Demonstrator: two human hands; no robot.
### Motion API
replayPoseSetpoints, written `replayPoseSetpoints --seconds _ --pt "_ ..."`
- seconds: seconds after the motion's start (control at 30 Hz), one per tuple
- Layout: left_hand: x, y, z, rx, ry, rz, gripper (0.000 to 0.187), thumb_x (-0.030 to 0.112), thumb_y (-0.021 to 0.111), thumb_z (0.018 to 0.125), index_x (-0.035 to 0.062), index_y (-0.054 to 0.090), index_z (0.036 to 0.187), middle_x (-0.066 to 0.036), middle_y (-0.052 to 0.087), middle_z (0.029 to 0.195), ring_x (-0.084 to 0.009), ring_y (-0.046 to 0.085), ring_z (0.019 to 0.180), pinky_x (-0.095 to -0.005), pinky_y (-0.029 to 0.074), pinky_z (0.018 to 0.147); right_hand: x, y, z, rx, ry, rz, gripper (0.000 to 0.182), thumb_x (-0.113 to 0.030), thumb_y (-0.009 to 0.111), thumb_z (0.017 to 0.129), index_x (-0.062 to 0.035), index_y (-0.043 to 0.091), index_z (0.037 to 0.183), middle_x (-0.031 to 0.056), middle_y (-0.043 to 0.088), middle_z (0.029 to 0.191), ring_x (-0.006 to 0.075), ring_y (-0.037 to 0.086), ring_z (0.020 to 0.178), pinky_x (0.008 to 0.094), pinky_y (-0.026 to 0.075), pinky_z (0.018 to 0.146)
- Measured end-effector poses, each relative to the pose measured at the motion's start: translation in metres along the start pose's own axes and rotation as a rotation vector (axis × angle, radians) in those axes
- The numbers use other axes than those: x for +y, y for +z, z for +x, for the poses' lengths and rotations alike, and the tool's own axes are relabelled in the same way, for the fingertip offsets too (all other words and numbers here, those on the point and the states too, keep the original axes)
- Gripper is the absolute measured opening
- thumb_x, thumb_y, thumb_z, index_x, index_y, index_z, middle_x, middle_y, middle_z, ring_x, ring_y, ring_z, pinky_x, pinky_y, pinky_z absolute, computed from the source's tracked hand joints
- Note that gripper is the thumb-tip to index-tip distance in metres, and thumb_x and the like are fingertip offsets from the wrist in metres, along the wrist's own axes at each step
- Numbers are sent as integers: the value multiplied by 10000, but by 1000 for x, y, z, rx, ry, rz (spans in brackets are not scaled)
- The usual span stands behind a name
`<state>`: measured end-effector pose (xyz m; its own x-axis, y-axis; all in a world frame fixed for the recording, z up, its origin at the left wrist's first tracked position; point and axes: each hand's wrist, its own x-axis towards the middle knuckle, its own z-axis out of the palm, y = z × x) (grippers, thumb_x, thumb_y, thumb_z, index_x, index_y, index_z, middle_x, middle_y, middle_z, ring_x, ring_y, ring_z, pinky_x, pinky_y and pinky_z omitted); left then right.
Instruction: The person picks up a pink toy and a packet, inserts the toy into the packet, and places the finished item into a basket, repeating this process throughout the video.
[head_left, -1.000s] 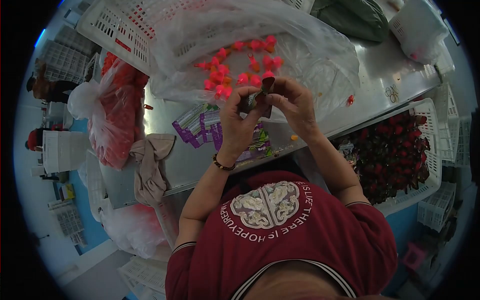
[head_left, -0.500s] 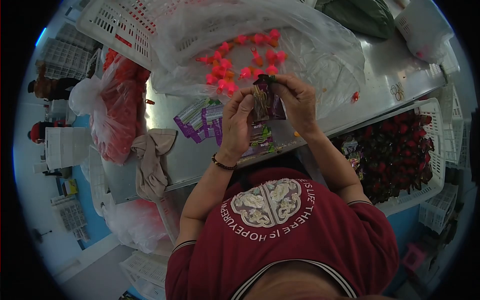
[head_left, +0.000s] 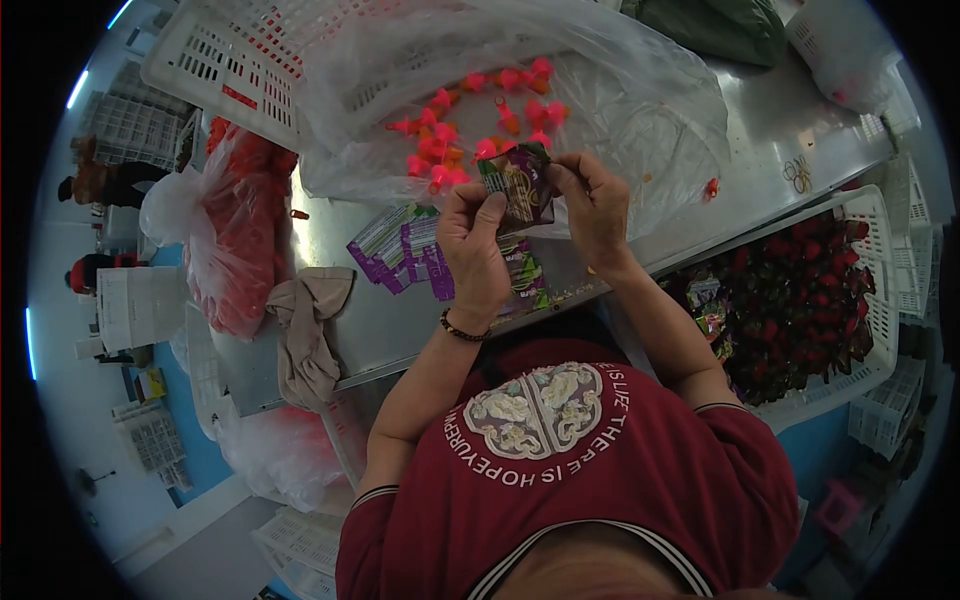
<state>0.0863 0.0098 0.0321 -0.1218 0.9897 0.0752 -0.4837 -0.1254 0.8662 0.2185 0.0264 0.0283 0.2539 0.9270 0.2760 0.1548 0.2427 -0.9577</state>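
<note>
A small dark purple-and-green packet point(head_left: 520, 188) is held up over the metal table, its printed face showing. My left hand point(head_left: 475, 245), a beaded bracelet at its wrist, pinches the packet's lower left side between thumb and fingers. At the packet's upper right edge, my right hand point(head_left: 598, 205) has thumb and fingers closed on it. Flat purple-and-green packets point(head_left: 405, 250) lie on the table beside and below my left hand. Beyond the packet, several small pink-and-orange plastic pieces point(head_left: 435, 145) are spread on a clear plastic bag point(head_left: 640, 130).
A white basket point(head_left: 875, 330) of dark red-and-green packed items stands at right. At left are a bag of red pieces point(head_left: 230, 240) and a beige cloth point(head_left: 305, 330) on the metal table edge point(head_left: 380, 370). A white crate point(head_left: 225, 60) sits at upper left. Rubber bands point(head_left: 797, 175) lie far right.
The packet has turned and opened out so more of its printed face shows. My left hand has shifted slightly right and down. The view has shifted a little.
</note>
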Motion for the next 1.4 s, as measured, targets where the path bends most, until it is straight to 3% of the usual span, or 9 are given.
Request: replayPoseSetpoints --seconds 0.13,0.2,0.33,0.4,0.53,0.83,1.03,1.2,1.4 --pt "-4 0 0 37 5 8 29 49 569 924 45 543 913 12 573 837 -54 512 749 -211 439 711 5 3 -3 8 -9 -69 75 -62 640 862 10 624 870 57 629 724 98 558 641 257 456 591" --pt "-4 2 1 134 65 75 43 67 560 937 43 527 951 16 551 839 -51 487 743 -212 426 687 6 2 -1 1 141 170 103 -80 648 860 9 622 906 56 633 747 119 562 638 258 466 606" --pt "-5 -7 4 78 135 246 63 83 547 951 33 511 966 11 538 844 -52 475 739 -213 420 678 -8 -2 2 -55 92 319 159 -124 634 883 5 635 976 31 630 757 109 582 714 248 489 700" --pt "-10 -7 2 91 163 360 79 94 542 958 23 509 968 0 534 840 -56 477 743 -210 420 677 -21 2 0 -37 -80 108 167 -111 650 869 1 630 991 18 635 774 113 584 712 245 484 704" --pt "-7 -1 -4 24 237 401 96 94 547 955 11 506 980 -10 533 835 -65 480 742 -216 425 672 -17 5 2 -108 -68 -18 148 -77 647 861 4 631 984 6 635 793 95 576 718 243 475 690" --pt "-14 -6 -3 23 319 484 82 76 565 941 18 509 958 13 513 856 -57 467 754 -194 406 691 -17 -3 9 -193 178 444 136 -22 634 856 13 628 987 -14 624 806 45 551 738 198 451 660" --pt "-9 -8 -5 -42 408 729 131 136 559 955 8 532 962 -6 556 795 -96 480 680 -234 423 628 -18 -12 27 -402 25 14 99 -11 632 850 3 667 942 -29 630 767 37 555 724 196 457 660" --pt "-5 -12 -6 -131 -170 300 127 104 591 934 4 571 1009 -38 645 815 -82 590 673 -211 452 583 -10 -23 38 -215 -27 136 95 -5 632 851 3 691 925 -19 661 784 34 574 723 195 465 641" --pt "-3 -12 -8 -114 -155 193 64 51 578 924 4 567 966 -66 652 771 -91 601 667 -219 483 598 -7 -33 35 -114 29 180 107 -14 624 865 5 696 943 3 671 820 49 596 753 196 473 667"
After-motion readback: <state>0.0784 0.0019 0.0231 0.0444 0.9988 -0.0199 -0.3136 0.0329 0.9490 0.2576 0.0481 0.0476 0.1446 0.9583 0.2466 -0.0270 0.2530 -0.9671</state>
